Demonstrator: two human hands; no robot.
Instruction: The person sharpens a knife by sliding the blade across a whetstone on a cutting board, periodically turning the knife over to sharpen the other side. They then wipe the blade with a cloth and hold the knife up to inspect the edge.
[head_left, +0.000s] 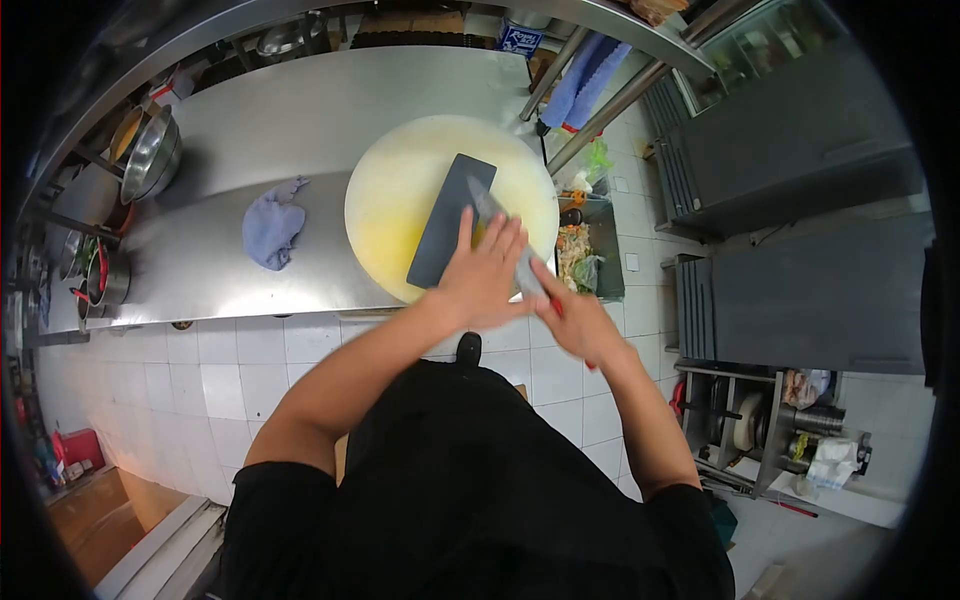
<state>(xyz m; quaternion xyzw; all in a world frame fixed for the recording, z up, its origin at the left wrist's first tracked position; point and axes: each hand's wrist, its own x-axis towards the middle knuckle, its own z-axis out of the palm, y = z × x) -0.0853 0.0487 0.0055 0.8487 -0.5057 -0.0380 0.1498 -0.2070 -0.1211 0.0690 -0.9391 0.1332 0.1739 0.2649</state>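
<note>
The knife (487, 203) lies slantwise over the dark grey stone (441, 225), its blade tip up toward the stone's far end and its red handle back by the person's body. The right hand (580, 322) is wrapped round that handle, while the left hand (484, 272) is spread out, palm down, its fingers reaching over the blade; it's moving enough to blur, so I can't tell from here which fingertips bear on steel and which on stone. I'd judge the knife stiff and fairly light, safest held by the handle, with any steadying fingers kept on the flat and off the edge. The stone looks hard and dense, likely slick if wet and apt to chip if dropped; I'd lift it by its long sides. It sits bare on a round, pale chopping board (395, 165), yellowed in patches, which looks heavy enough to stay put. Under that is the steel bench (290, 120), with a crumpled blue cloth (272, 230) left of the board and metal bowls (155, 158) well off at the left end. Just beyond the bench's right edge, a grey tub (609, 245) holds food scraps.
</note>
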